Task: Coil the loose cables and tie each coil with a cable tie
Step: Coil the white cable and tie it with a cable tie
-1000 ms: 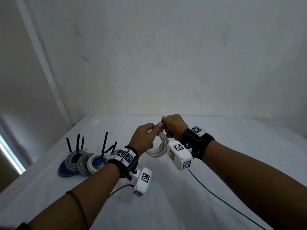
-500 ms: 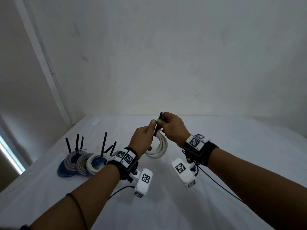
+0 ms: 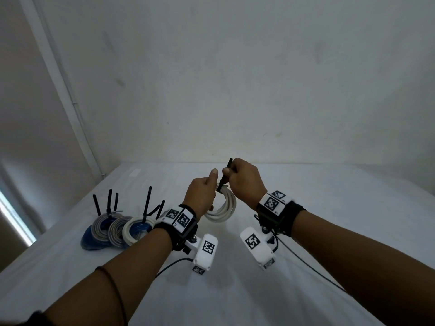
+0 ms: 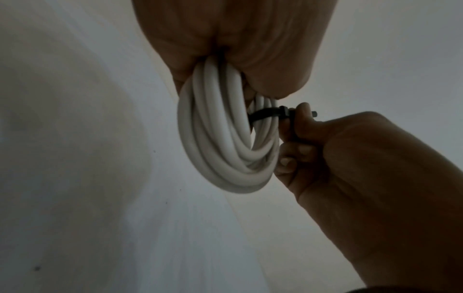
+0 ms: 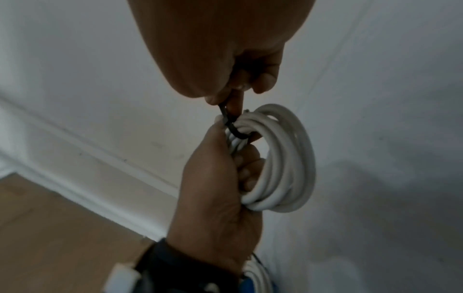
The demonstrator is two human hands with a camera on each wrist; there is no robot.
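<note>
Gripping white coil, hands apparently cinch black tie.

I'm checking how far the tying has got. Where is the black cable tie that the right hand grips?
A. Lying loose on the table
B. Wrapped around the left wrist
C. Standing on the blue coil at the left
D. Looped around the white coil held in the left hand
D: the black cable tie circles the white coil, which the left hand holds up, while the right hand grips its tail.

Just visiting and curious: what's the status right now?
Left hand grips white coil. Right hand pulls black cable tie. Nothing in the way.
</note>
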